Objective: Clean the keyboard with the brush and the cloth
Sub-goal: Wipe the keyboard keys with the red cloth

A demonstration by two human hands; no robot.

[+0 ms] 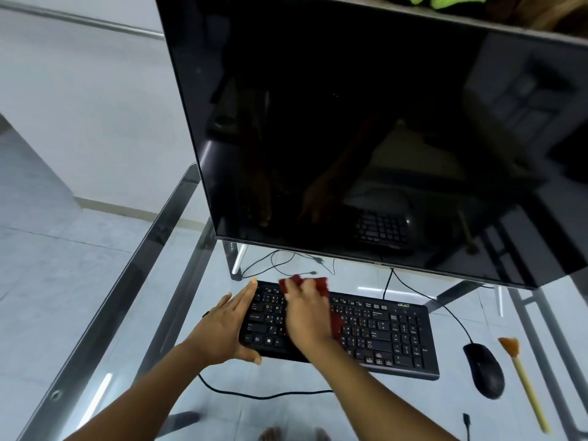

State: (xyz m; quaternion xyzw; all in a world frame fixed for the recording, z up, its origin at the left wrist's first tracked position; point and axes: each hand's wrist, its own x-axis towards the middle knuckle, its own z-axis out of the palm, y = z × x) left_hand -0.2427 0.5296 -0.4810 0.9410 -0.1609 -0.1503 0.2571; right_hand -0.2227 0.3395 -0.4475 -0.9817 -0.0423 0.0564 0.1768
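Note:
A black keyboard [378, 332] lies on a glass table in front of the monitor. My right hand [307, 316] presses a dark red cloth [321, 286] flat onto the left half of the keys, and most of the cloth is hidden under the palm. My left hand [227, 326] rests with straight fingers against the keyboard's left edge, thumb at the near corner. The brush [525, 386], with a pale yellow handle and a brown tuft, lies on the glass at the far right, apart from both hands.
A large dark monitor [381, 128] stands just behind the keyboard. A black mouse [485, 370] sits between keyboard and brush, its cable running back under the screen. Loose black cables [286, 265] lie behind the keyboard. The table's metal frame [133, 281] runs along the left.

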